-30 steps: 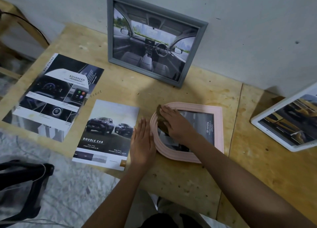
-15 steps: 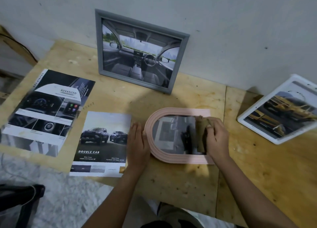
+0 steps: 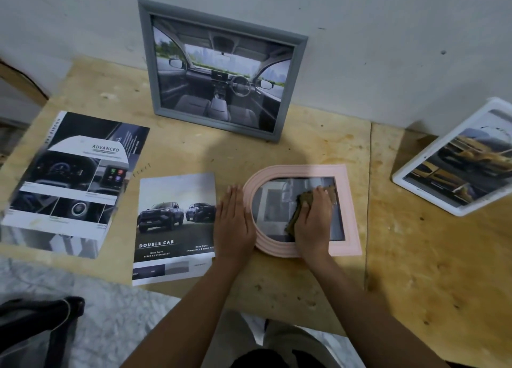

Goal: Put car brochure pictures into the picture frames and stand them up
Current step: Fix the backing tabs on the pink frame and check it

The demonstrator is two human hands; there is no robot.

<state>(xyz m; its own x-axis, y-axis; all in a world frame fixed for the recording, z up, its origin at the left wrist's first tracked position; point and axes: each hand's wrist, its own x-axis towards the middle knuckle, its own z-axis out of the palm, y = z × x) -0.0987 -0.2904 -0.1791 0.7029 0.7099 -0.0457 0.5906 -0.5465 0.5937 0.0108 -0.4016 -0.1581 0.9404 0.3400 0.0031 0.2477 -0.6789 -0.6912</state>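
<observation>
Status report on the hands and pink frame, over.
Left hand flat against pink arched picture frame. Right hand holds brown cloth on its glass. Nothing blocking.

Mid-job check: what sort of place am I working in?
Likely a makeshift home or workshop corner: a rough plywood table pushed against a scuffed bare wall, with a marbled floor below.
</observation>
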